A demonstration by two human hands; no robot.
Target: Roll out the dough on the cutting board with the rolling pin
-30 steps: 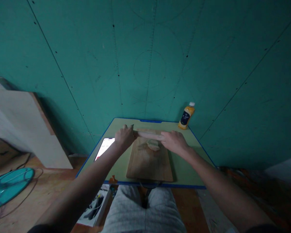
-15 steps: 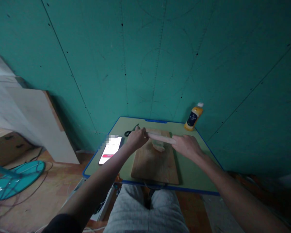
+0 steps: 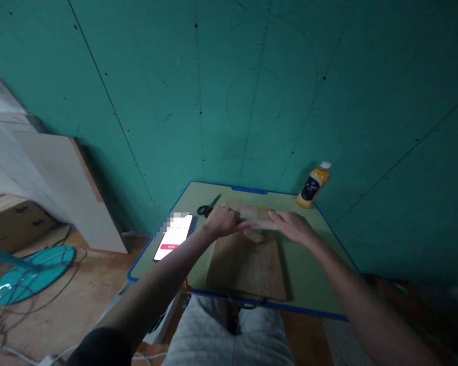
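My left hand point(image 3: 223, 221) is closed around one end of a pale, rod-like piece point(image 3: 265, 224). The other end is gripped by my right hand point(image 3: 293, 226), its fingers curled with the back of the hand upward. The piece spans the gap between both hands, blurred and dim, so its kind is unclear. Just under it, a whitish crumpled lump point(image 3: 254, 235) lies on a wooden cutting board point(image 3: 246, 269). Whether the rod touches the lump I cannot tell.
Black-handled scissors point(image 3: 208, 207) lie beyond my left hand. A lit phone point(image 3: 174, 238) rests at the table's left side. An orange drink bottle point(image 3: 313, 186) stands at the back right corner of the blue-edged table point(image 3: 311, 274), close to the green wall point(image 3: 168, 91).
Both hands have come down and nearer with the pale piece, which now sits lower over the board. Less of the piece shows between them, and the scissors are more exposed.
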